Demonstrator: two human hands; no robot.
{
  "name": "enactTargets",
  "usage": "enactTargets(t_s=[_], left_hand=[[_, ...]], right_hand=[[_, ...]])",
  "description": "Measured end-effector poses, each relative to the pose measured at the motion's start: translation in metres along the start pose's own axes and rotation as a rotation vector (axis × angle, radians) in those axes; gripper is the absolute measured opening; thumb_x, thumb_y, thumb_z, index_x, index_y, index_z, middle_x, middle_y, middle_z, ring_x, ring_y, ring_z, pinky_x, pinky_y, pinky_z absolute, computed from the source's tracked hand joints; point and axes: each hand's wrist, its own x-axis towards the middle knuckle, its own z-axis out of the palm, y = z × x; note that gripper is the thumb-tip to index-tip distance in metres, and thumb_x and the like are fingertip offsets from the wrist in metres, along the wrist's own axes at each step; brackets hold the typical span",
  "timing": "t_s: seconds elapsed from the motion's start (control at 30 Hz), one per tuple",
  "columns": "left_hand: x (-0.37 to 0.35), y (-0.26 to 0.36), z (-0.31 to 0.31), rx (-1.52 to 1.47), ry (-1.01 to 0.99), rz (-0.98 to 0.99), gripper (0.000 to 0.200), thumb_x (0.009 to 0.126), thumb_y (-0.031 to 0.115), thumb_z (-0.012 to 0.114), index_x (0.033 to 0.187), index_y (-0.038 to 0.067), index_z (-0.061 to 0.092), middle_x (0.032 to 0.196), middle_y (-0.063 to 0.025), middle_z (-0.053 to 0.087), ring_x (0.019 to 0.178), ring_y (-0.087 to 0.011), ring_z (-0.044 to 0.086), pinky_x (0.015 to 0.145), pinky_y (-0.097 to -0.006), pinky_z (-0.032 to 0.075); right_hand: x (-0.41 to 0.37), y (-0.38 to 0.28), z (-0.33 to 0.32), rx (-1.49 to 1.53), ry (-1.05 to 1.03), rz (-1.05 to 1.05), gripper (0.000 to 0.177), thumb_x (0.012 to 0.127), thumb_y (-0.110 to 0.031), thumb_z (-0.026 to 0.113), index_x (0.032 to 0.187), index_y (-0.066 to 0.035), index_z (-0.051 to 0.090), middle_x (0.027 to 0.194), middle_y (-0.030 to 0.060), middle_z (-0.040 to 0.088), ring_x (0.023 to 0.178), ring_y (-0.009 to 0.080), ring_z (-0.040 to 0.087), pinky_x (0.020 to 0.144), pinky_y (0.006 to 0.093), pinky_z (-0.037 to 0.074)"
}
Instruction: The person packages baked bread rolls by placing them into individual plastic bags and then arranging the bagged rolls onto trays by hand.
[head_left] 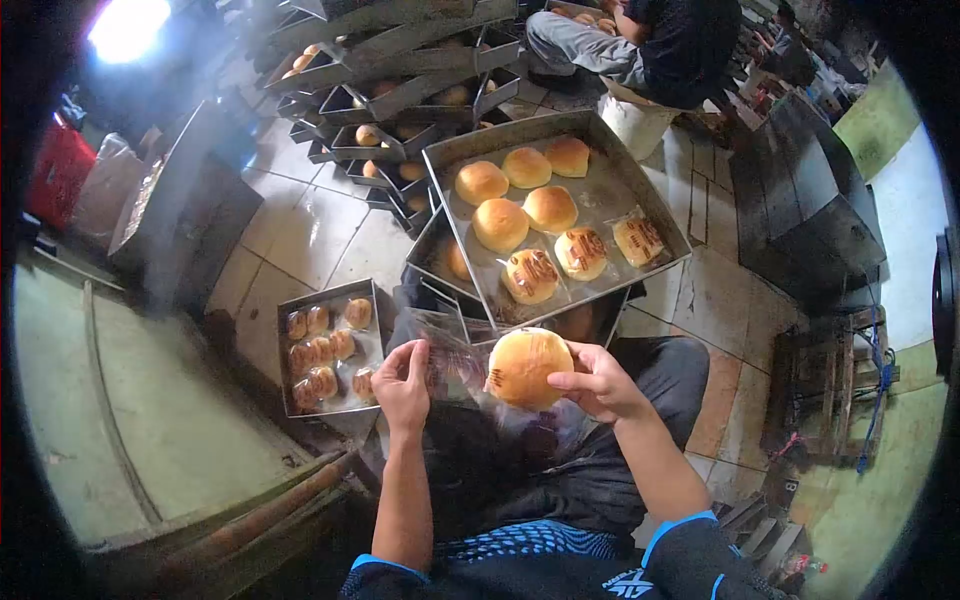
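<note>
My right hand (pixel 598 384) grips a round golden bun (pixel 530 366), thumb on its top and fingers beneath. Pinched in my left hand (pixel 404 384) is a clear printed plastic bag (pixel 450 362), stretched toward the bun. Dark print shows at the bun's left edge, so the bag seems to cover that side; how far in the bun sits is hard to tell. Just beyond my hands, a metal tray (pixel 655 180) holds several bare buns (pixel 501 225) and three bagged buns (pixel 583 253). More clear plastic (pixel 540 425) lies on my lap below the bun.
To my left on the floor, a smaller tray (pixel 283 345) contains several bagged buns (pixel 320 350). Stacked metal trays (pixel 420 60) with buns stand ahead. A seated person (pixel 670 50) is at the back. Metal boxes (pixel 810 200) stand at right, beside a wooden rack (pixel 830 385).
</note>
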Motion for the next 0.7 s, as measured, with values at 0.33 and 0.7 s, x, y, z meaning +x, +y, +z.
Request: enactTargets(t_s=[0.33,0.7], left_hand=[[-0.048,0.092,0.047,-0.929,-0.322,-0.278,0.077,0.102,0.057,0.044,0.159,0.008,0.023,0.153,-0.0238,0.036,0.133,-0.0322,0.049,0.112,-0.049,0.041],[-0.075,0.154,0.015,-1.048,-0.218,0.054,0.105,0.08,0.059,0.067,0.156,0.003,0.022,0.147,-0.0283,0.041,0.133,-0.0419,0.048,0.108,-0.0535,0.045]], right_hand=[[-0.009,0.001,0.098,-1.394,-0.011,-0.911,0.067,0.076,0.005,0.068,0.141,0.0,0.053,0.146,0.025,0.05,0.14,0.043,0.044,0.115,0.0523,0.038],[-0.033,-0.005,0.121,-1.557,-0.186,-1.157,0.045,0.086,-0.017,0.063,0.131,-0.013,0.066,0.147,0.0223,0.051,0.137,0.0407,0.049,0.113,0.0514,0.043]])
